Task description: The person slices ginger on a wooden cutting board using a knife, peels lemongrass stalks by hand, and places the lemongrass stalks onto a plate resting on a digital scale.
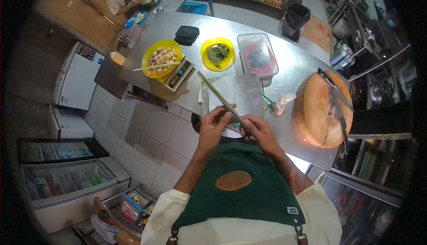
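A long pale-green stalk, which looks like lemongrass (212,89), slants up and away from my body over an open notebook (247,94). My left hand (215,124) grips it partway along, thumb on top. At its near end, the fingers of my right hand (258,131) are closed round it, close to my green apron. Beyond my left hand, a yellow bowl (146,60) of garlic and shallots sits on a kitchen scale (180,73), with another pale stalk (158,66) across it. A second yellow bowl (203,51) holds dark green leaves.
A clear plastic container (272,51) and a black scale-like box (187,35) stand on the steel table (218,23). To the right, knives (334,89) lie on a round wooden chopping board (307,111), near a knotted plastic bag (281,105). Another person (116,2) works at the far left.
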